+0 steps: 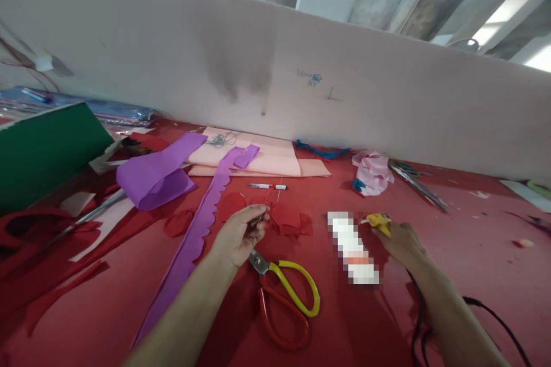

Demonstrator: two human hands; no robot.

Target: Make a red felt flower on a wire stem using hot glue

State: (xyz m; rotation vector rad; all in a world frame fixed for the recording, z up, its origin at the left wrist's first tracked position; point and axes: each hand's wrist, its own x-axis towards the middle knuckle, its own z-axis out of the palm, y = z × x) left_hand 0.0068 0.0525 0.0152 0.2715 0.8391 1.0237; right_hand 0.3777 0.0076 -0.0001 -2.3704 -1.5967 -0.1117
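Yellow pistol-shaped tool with a pale nozzle, probably a glue gun (379, 222), sits in the right hand (404, 245), low over the red tabletop (361, 330) and right of the pixelated white strip (350, 246); its nozzle points left. The right fingers are curled around its grip, though the trigger finger cannot be made out. Across from it, the left hand (243, 234) brings thumb and forefinger together on a thin red piece (267, 206), its other fingers curled in, just beside a red flat cut piece (286, 217) and below a slim white-and-blue pen (258, 186). To work well here, I judge, the pinch should stay light and steady so the slender piece does not bend, and the nozzle, which may be hot, should be kept off the bare fingertips. Scissors with one yellow and one red handle (272, 267) lie near the left wrist, so that forearm is best kept clear of them. The scissors' blades are hidden under the left hand; the black cord (415, 315) passes behind the right forearm, and its join to the tool is out of sight. Red against red makes the pinched piece's shape hard to tell.
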